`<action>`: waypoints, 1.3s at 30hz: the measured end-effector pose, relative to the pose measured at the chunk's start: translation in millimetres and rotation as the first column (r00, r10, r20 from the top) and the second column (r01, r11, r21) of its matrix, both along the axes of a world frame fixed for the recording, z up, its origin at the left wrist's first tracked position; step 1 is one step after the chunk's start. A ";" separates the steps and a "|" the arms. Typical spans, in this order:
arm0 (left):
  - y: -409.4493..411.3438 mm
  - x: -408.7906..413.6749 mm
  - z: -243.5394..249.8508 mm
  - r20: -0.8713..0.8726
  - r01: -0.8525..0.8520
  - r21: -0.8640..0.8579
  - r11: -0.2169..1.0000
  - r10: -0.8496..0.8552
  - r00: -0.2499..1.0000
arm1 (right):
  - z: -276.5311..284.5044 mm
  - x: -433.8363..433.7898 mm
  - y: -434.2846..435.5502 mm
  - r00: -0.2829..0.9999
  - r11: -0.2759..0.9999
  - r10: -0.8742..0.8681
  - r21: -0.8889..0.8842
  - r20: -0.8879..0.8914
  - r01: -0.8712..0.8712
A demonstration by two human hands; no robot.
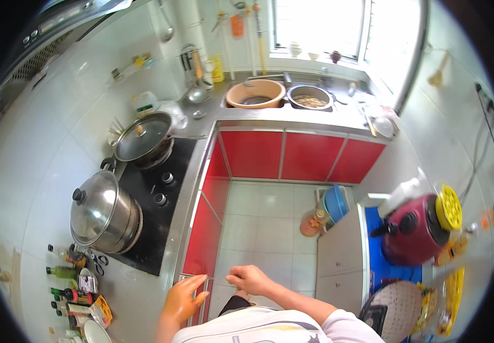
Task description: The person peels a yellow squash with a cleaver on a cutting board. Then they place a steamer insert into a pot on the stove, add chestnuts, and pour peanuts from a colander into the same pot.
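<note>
My left hand [184, 300] is beside the front edge of the steel counter [144, 296], thumb and fingers apart, holding nothing. Whether it touches the edge I cannot tell. In front of my body, over the tiled floor, my right hand [249, 279] has its fingers curled in, and nothing shows in it. On the black gas hob [152, 240] to my left stands a lidded steel pot [105, 214]. Behind that pot is a wok [144, 137] under a glass lid. Scissors [99, 261] lie on the counter near the pot.
Sauce bottles [75, 296] and a white bowl [97, 332] line the left wall. Along the far counter, a tan basin [255, 92] and a metal pot with food [311, 99] sit at the sink. A maroon air fryer [414, 229] tops the right cabinet [341, 257]. An oil jug [313, 223] stands on the floor.
</note>
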State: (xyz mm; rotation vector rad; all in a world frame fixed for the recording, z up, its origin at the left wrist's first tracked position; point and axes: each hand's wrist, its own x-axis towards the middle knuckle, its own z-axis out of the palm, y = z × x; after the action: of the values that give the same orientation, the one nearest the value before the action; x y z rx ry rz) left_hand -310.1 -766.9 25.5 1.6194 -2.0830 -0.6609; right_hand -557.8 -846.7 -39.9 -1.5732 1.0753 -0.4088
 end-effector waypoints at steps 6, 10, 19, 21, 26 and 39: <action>-132.5 -25.1 -27.0 0.016 0.133 -0.076 0.988 -0.133 0.991 | 2.7 -36.6 -106.5 0.988 0.982 -0.033 -0.191 -0.153 0.003; -202.9 -49.5 -36.3 0.050 0.194 -0.028 0.981 -0.192 0.980 | -5.6 -87.6 -159.6 0.963 0.938 -0.114 -0.347 -0.245 0.022; -296.3 -79.5 -20.7 0.049 0.139 0.084 0.987 -0.144 0.988 | -64.0 -161.5 -229.4 0.917 0.993 -0.100 -0.099 -0.385 0.067; -303.1 -79.9 -27.6 0.100 0.113 0.133 0.985 -0.127 0.987 | -64.6 -167.7 -252.8 0.932 0.997 -0.054 -0.072 -0.359 0.030; -330.7 -100.2 -24.1 0.086 -0.085 0.142 0.986 0.073 0.994 | -47.8 -182.9 -350.5 0.922 0.985 0.096 -0.098 -0.376 -0.142; -389.4 -95.9 -41.2 0.028 -0.361 0.219 0.907 0.364 0.931 | 1.9 -151.6 -633.8 0.929 0.951 -0.297 -0.018 0.219 0.308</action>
State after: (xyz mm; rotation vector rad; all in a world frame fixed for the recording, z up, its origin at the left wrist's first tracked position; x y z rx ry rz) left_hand -406.0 -1156.3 -15.7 2.0502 -1.6747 -0.7871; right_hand -709.3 -1480.5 -38.0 -1.3720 1.1482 -0.8038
